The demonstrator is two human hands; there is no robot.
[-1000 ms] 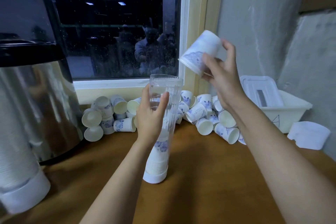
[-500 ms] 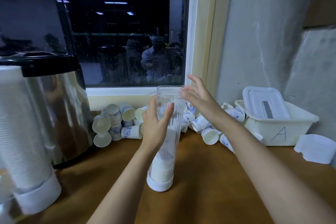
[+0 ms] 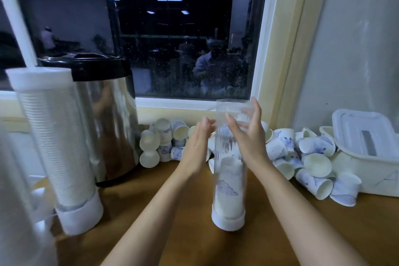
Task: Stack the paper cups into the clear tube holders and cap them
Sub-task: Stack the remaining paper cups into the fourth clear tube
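Tube part-filled, top uncapped.
Clear plastic tube holder (image 3: 223, 140) upright on brown wooden tabletop (image 3: 194, 244), its lower part stacked with white blue-printed paper cups (image 3: 228, 181). Right hand (image 3: 248, 138) grip circles the tube's top; left hand (image 3: 197, 147) lies straight-fingered alongside. Many loose cups (image 3: 317, 162) left.

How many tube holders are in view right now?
2: a part-filled uncapped tube at centre; a full capped tube left, beside the steel urn. A blurred shape at the far-left edge may be a third.
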